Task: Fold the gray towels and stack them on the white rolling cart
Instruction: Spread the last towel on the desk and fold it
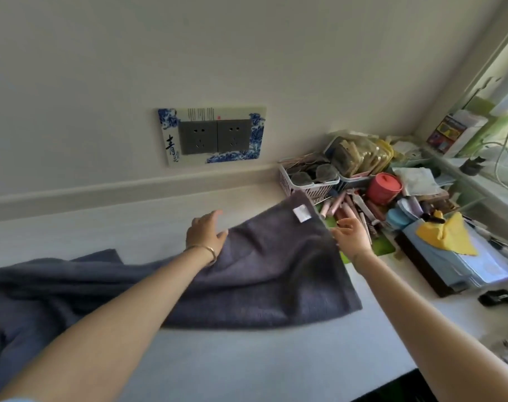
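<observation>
The only legible writing is a large dark character, 青, on the blue-and-white porcelain-patterned socket plate [212, 134] on the far wall. The white tag [302, 213] sewn at the towel's [261, 271] far corner is too blurred to read. The towel is dark gray, thick terry. It lies across the smooth white counter [247, 358], flat at right and rumpled at near left. The left hand [207, 232], with a thin bangle [206, 250] at the wrist, touches its far edge with fingers loosely spread. The right hand [350, 235] touches the right edge with fingers wide. At far right are a slatted plastic basket [293, 184] and a round red tub [383, 184].
</observation>
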